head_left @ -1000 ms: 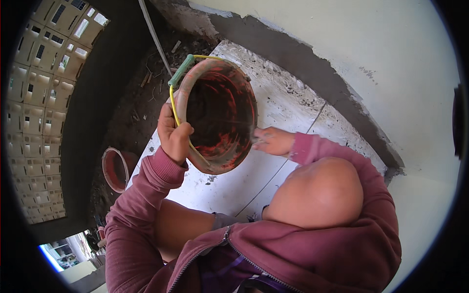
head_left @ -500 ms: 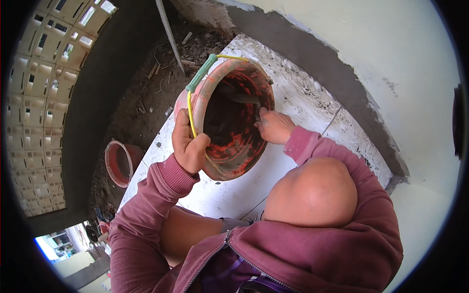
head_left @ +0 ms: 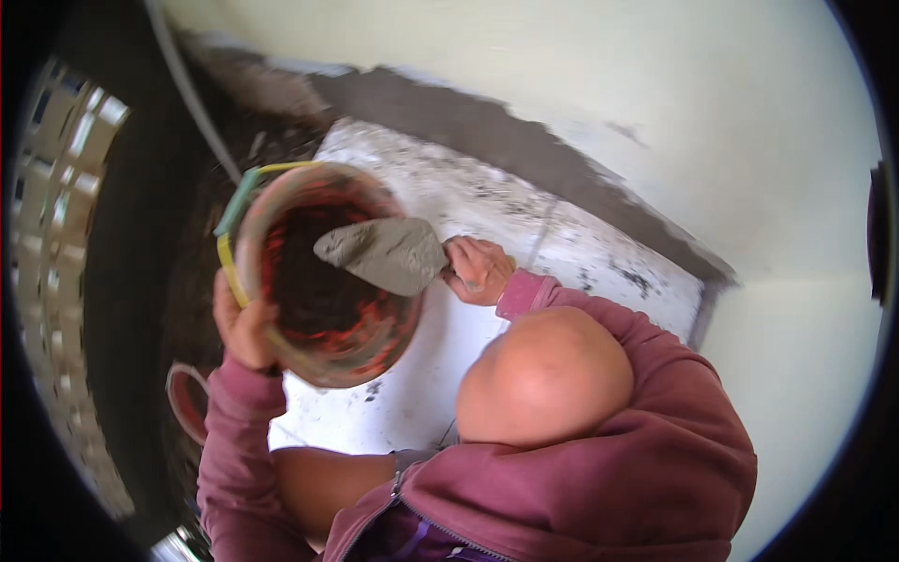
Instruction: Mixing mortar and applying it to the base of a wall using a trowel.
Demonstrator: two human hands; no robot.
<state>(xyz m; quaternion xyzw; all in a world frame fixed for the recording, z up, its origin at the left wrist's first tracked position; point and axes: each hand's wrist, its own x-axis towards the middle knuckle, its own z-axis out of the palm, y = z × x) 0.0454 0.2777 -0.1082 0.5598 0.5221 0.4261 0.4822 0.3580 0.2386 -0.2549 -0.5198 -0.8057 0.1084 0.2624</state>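
Trowel (head_left: 389, 255) gripped in right hand (head_left: 479, 270); left hand (head_left: 245, 323), blurred, seemingly clasps bucket rim (head_left: 255, 234).

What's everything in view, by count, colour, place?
bucket: 1, reddish, left
handle: 1, yellow, green, on bucket
trowel: 1, grey, over bucket
mortar: 1 lump, grey, on trowel
small bucket: 1, reddish, lower left
pole: 1, grey, upper left
tiles: several, white, beneath bucket
walls: 2, cream, top, right
band: 1, grey, wall foot
block screen: 1, beige, far left
jacket: 1, maroon, bottom
legs: 2, bare, bottom
left hand: 1, bare, on bucket
right hand: 1, bare, on trowel
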